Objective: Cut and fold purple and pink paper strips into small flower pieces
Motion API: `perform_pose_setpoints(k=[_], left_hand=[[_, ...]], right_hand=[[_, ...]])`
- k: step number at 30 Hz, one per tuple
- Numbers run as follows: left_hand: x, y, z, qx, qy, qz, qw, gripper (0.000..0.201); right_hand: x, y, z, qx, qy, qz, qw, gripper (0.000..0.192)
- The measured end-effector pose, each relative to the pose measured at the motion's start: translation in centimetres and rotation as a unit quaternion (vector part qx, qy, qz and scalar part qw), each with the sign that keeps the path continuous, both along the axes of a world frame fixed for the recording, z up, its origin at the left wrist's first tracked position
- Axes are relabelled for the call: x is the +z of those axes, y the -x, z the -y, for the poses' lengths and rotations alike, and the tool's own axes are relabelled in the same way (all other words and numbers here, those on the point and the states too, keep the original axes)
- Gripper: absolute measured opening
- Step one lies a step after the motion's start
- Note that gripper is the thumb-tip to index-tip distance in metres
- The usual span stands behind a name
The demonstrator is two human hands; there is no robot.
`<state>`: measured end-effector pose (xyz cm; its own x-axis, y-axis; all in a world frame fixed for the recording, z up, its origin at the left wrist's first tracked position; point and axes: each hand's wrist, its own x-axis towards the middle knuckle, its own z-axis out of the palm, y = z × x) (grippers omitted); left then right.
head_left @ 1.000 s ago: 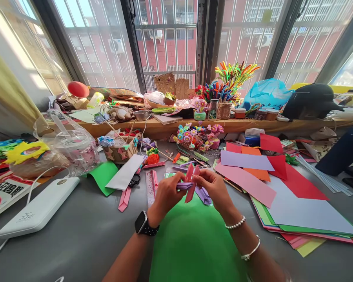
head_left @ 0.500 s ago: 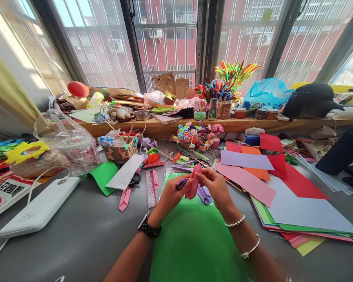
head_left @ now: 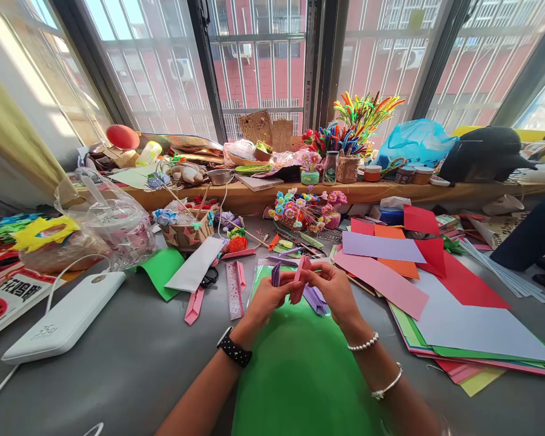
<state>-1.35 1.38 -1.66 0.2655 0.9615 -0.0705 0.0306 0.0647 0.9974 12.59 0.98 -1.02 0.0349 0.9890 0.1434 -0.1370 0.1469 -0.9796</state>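
Observation:
Both hands meet above a green mat [head_left: 306,375] in the middle of the grey table. My left hand [head_left: 272,298] is closed, pinching a piece of folded pink paper [head_left: 300,281], with a folded purple paper [head_left: 276,274] standing up between its fingers. From the other side my right hand [head_left: 336,287] grips the same pink paper between thumb and fingers. More folded purple paper [head_left: 317,300] lies on the mat just behind the hands. Left of them are a patterned ruler [head_left: 234,290] and a folded pink strip [head_left: 194,306].
Coloured paper sheets [head_left: 472,333] are stacked at the right. A white power bank [head_left: 66,318] with a cable lies at the left, near a bagged plastic cup [head_left: 118,227]. Behind stand a basket [head_left: 188,235] and crocheted flowers [head_left: 295,209]. Black scissors [head_left: 209,277] lie beside white paper [head_left: 195,264].
The purple paper in my left hand has turned from lying slanted to standing upright. The pink paper stays between both hands, now turned to a narrower view.

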Motion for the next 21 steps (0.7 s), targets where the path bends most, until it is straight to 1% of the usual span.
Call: perform_pose_setpoints(k=[4, 7, 11, 14, 16, 18, 21], left_hand=[[-0.10, -0.07, 0.07, -0.008, -0.007, -0.024, 1.000, 0.037], [-0.06, -0.09, 0.17, -0.019, -0.030, -0.045, 0.998, 0.030], [0.28, -0.12, 0.39, -0.040, -0.057, -0.064, 0.996, 0.027], [0.46, -0.03, 0.47, -0.061, -0.075, -0.078, 0.992, 0.028], [0.43, 0.10, 0.42, -0.078, -0.073, -0.078, 0.991, 0.029], [0.30, 0.26, 0.29, -0.086, -0.054, -0.069, 0.992, 0.030], [0.10, 0.44, 0.12, -0.095, -0.025, -0.046, 0.994, 0.032]], right_hand=[[0.04, 0.01, 0.08, 0.019, 0.023, -0.007, 1.000, 0.019], [0.00, -0.02, 0.02, 0.023, 0.032, -0.009, 0.999, 0.020], [-0.15, -0.15, -0.22, 0.029, 0.017, -0.001, 0.999, 0.027], [-0.26, -0.33, -0.38, 0.023, -0.001, 0.035, 0.999, 0.035], [-0.26, -0.47, -0.42, 0.012, -0.021, 0.078, 0.997, 0.033], [-0.18, -0.60, -0.40, -0.001, -0.047, 0.126, 0.991, 0.026], [0.00, -0.66, -0.31, 0.010, -0.076, 0.158, 0.985, 0.017]])
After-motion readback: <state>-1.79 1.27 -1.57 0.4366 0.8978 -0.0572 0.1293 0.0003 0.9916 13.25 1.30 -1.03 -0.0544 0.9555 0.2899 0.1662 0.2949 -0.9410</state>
